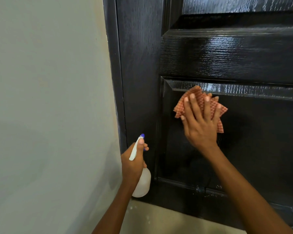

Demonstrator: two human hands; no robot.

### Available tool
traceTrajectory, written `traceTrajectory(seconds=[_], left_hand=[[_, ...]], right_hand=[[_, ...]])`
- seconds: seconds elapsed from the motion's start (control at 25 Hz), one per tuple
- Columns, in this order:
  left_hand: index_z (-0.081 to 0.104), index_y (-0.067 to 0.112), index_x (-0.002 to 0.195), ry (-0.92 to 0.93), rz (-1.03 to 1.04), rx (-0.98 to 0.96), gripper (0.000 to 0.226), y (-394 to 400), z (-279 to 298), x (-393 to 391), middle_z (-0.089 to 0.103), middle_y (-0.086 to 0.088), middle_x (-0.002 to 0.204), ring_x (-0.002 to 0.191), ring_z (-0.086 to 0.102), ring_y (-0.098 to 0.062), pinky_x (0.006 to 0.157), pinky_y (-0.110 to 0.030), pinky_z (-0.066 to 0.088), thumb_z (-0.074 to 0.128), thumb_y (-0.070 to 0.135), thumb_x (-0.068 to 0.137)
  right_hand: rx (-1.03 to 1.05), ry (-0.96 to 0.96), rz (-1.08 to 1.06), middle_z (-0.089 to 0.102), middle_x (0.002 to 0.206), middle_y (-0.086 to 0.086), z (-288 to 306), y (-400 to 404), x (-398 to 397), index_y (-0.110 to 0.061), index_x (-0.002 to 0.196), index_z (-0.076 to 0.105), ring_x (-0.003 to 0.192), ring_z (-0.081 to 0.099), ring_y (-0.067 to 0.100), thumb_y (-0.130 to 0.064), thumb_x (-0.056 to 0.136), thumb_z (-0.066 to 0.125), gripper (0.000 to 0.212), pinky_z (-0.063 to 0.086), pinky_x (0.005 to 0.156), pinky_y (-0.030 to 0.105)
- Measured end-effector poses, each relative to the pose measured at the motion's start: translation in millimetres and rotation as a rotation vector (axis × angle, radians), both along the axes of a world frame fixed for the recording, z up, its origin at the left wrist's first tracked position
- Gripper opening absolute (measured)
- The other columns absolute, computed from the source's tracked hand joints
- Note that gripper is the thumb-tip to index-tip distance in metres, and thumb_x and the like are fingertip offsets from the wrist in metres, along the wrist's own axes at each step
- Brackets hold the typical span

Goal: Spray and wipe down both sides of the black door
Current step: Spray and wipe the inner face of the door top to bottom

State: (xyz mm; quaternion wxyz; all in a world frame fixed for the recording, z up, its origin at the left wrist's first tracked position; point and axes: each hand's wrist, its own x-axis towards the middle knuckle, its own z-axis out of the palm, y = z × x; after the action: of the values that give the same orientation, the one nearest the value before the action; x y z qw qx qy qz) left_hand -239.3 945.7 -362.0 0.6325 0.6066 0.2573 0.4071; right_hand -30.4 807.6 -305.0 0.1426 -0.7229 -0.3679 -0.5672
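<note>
translucent white plastic comes nearest: the spray bottle [142,181] sits in the left hand [133,163], fingers wrapped round its neck and a fingertip resting by the blue nozzle [142,136], which points up toward the door; held low and off to the side, it seems parked ready for another squirt while staying clear of the wiping. beyond it the right hand [199,125] lies flat with fingers spread wide, pressing an orange checked cloth [200,105] against the lower recessed panel of the black door [235,54], probably to spread pressure over more cloth. droplets cling near the panel's bottom moulding, and the rail above shines wet. the grey wall [49,98] is on the left. no label or writing is readable on the bottle or anywhere else
</note>
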Motion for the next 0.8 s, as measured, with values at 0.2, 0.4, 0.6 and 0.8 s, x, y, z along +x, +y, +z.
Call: traceTrajectory(seconds=[0.2,0.4,0.6,0.8], left_hand=[[0.067,0.016,0.088,0.033,0.002,-0.061,0.051,-9.9,19.6,15.9,0.072,-0.002,0.087,0.042,0.058,-0.011,0.043,-0.019,0.050,0.043,0.060,0.079],[0.067,0.016,0.089,0.060,-0.031,-0.055,0.052,-14.1,18.1,22.8,0.071,0.000,0.087,0.042,0.057,-0.012,0.043,-0.018,0.049,0.042,0.061,0.079],[0.069,0.003,0.103,0.100,-0.037,-0.062,0.066,-8.1,4.4,17.0,0.072,-0.008,0.091,0.044,0.058,-0.013,0.040,-0.018,0.048,0.047,0.060,0.078],[0.066,-0.006,0.114,0.129,-0.075,-0.124,0.056,1.8,-12.6,10.5,0.069,-0.004,0.087,0.048,0.061,-0.013,0.039,-0.015,0.046,0.052,0.045,0.095]], right_hand=[[-0.143,-0.007,0.016,0.024,0.170,0.001,-25.0,-19.9,6.3,-0.024,0.163,0.029,0.159,0.009,0.033,-0.047,0.105,0.049,0.065,0.008,0.124,0.063],[-0.199,0.011,0.015,0.023,0.170,0.002,-48.7,-20.7,2.5,-0.024,0.163,0.029,0.159,0.006,0.033,-0.050,0.104,0.049,0.067,0.006,0.125,0.061],[-0.307,0.015,0.078,0.014,0.173,0.001,-86.6,-11.2,-5.9,-0.028,0.163,0.028,0.159,0.003,0.033,-0.044,0.103,0.050,0.066,0.001,0.124,0.063],[-0.760,-0.003,0.155,0.015,0.172,0.002,-166.3,-4.1,-16.6,-0.024,0.161,0.033,0.159,-0.002,0.027,-0.036,0.083,0.073,0.089,-0.012,0.126,0.054]])
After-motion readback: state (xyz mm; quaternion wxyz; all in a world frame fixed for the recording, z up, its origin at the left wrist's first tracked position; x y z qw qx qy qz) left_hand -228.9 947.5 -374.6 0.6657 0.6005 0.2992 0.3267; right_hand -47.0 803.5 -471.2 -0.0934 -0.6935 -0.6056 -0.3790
